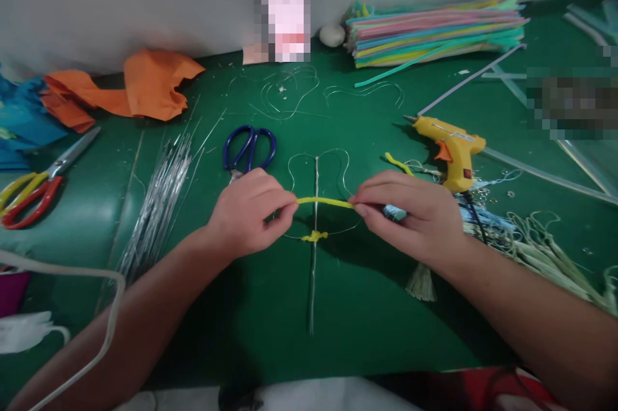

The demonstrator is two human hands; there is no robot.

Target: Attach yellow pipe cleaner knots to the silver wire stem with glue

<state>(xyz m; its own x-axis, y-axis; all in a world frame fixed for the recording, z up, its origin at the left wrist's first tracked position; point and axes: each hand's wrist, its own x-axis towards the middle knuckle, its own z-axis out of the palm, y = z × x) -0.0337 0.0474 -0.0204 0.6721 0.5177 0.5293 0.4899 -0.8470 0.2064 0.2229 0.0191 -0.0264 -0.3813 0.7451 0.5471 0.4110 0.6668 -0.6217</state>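
Between my two hands a short yellow pipe cleaner [326, 201] is stretched, bowed slightly upward. My left hand [253, 211] pinches one end and my right hand [410, 214] pinches the other. Under it lies a wire frame [313, 288] with a straight twisted stem and thin rounded loops at its top. A crumpled yellow pipe cleaner piece [315, 236] is wrapped around the stem lower down. Blue-handled scissors [250, 148] lie just beyond my left hand, their blades mostly hidden. Another yellow piece [398, 163] rests beyond my right hand.
A yellow glue gun [454, 147] lies at right, near pale tassels [555, 256]. Coloured pipe cleaners [434, 34] are bundled at the back. At left are silver wires [157, 205], red-and-yellow scissors [46, 189] and orange paper [149, 86]. A white cable [113, 314] crosses my left forearm.
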